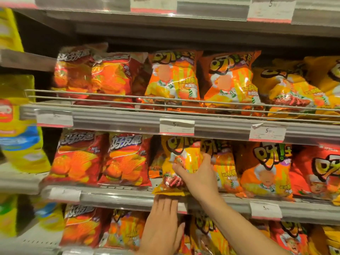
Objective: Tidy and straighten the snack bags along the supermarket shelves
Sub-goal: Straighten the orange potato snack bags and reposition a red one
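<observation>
A yellow snack bag stands in the middle shelf's row, its bottom edge hanging over the shelf's front rail. My right hand grips the bag's front, thumb on the left side and fingers curled around the right. My left hand is just below, fingers straight and touching the rail under the bag's lower edge. Red bags stand to the left of it, orange bags to the right.
The upper shelf carries red, orange and yellow bags behind a wire rail. More bags fill the shelf below my hands. Yellow bags fill the neighbouring bay at left. Price tags line the rails.
</observation>
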A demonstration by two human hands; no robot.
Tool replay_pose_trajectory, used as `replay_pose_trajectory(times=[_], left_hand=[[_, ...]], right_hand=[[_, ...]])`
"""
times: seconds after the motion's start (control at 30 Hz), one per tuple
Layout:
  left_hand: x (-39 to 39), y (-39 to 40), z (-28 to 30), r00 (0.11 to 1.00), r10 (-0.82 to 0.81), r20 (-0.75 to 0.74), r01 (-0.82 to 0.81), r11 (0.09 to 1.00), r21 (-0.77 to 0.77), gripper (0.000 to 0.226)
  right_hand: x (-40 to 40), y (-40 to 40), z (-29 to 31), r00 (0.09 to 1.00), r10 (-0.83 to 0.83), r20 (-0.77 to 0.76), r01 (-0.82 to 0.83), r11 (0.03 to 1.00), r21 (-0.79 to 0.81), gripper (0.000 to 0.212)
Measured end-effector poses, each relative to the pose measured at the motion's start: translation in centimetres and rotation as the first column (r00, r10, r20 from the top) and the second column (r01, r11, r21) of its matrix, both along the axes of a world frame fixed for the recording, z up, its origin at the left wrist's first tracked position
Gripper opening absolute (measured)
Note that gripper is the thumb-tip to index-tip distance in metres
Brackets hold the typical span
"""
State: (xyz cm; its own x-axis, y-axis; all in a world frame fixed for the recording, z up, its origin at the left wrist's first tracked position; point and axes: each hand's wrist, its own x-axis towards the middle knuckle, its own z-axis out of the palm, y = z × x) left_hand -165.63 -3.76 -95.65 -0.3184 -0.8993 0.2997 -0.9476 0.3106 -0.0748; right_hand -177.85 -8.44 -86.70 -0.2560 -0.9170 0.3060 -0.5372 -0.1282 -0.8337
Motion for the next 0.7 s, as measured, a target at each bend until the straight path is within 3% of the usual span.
replay_pose_trajectory(times=[0.13, 0.27, 0.4, 0.47, 0.6, 0.7], left_hand=[[0.0, 0.6, 0.5, 1.000, 0.010, 0.005, -0.010, 1.000, -0.017, 0.092], [0.1, 0.5, 0.4, 1.000, -0.005, 0.018, 0.006, 0.998, -0.064, 0.086], [0.2, 0.5, -1.2, 0.989, -0.069, 0.131, 0.082, 0.991, -0.101, 0.066], [0.6, 0.3, -2.2, 0.989, -0.099, 0.108, 0.117, 0.979, -0.168, 0.060], [0.5, 0.0, -2.9, 0.996, -0.088, 0.021, 0.091, 0.976, -0.198, 0.061], [-0.2, 0.1, -3.2, 0.997, -0.068, 0.047, 0.074, 0.986, -0.152, 0.064]], right_hand=[[2.2, -1.7, -0.3, 0.989, -0.144, -0.025, 0.143, 0.988, -0.062, 0.096], [4.0, -2.8, -1.0, 0.966, -0.233, -0.110, 0.224, 0.970, -0.095, 0.095], [5.1, -2.9, -1.8, 0.960, -0.220, -0.171, 0.207, 0.974, -0.094, 0.102], [5.3, -2.8, -2.3, 0.961, -0.198, -0.195, 0.185, 0.979, -0.082, 0.104], [5.4, -2.3, -3.4, 0.959, -0.169, -0.227, 0.153, 0.984, -0.086, 0.102], [5.1, -2.4, -3.6, 0.959, -0.142, -0.244, 0.129, 0.989, -0.066, 0.102]])
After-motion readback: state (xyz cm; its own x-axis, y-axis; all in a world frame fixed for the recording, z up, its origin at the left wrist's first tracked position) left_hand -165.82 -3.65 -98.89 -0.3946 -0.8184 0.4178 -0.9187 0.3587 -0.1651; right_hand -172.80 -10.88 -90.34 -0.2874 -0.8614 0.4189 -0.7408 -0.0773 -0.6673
